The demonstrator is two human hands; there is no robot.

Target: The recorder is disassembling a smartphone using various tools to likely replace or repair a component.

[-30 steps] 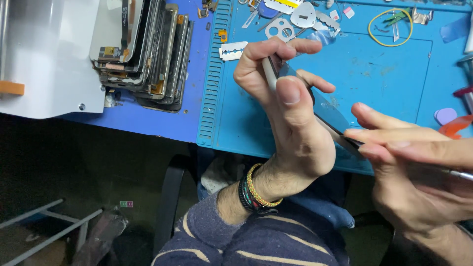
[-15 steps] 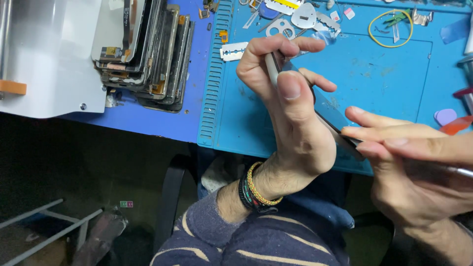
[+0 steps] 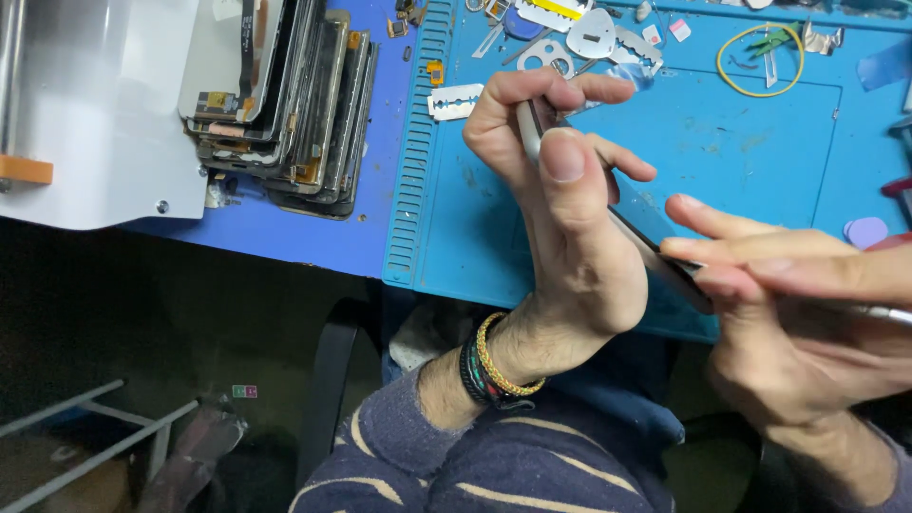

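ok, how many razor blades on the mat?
1 clear: a double-edge razor blade flat on the blue mat, just beyond the left hand. More could hide in the parts clutter at the far edge.

We've got a slim dark phone (image 3: 655,261) held edge-up and tilted above the blue mat, its silver top end pinched up high and its lower end down by a thin metal tool (image 3: 883,312) laid against its edge.

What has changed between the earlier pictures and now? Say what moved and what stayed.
The right hand with its thin tool slid slightly left, closer to the phone's lower edge. The left hand keeps the same grip on the phone; the blue mat and screen stack are unchanged.
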